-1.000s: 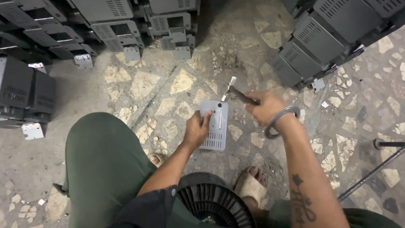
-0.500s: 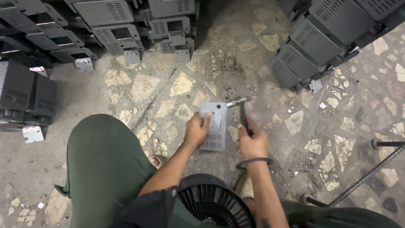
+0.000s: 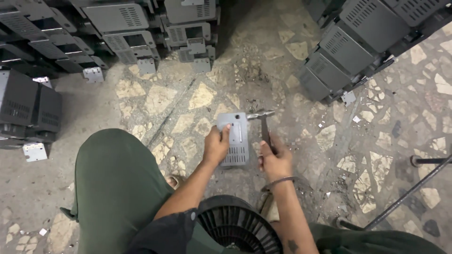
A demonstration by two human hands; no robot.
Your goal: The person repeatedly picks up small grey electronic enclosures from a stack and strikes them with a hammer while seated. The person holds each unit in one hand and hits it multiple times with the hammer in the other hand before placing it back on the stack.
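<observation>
A worn stone-chip floor (image 3: 188, 101) carries rows of grey vented metal casings (image 3: 117, 21) beyond a small grey vented plate (image 3: 235, 138), which lies flat on the floor at the middle. The left hand (image 3: 215, 148) presses down on the plate's left edge. The right hand (image 3: 275, 160), just right of the plate, is closed around a hammer (image 3: 263, 124) whose head meets the plate's top right corner. The plate looks whole, so the hammering seems unfinished.

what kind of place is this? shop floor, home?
Probably a small repair or scrap workshop, not a home. Grey metal casings are stacked in rows on a worn stone-chip floor, and the right hand holds a hammer at a grey panel steadied by the left hand.
</observation>
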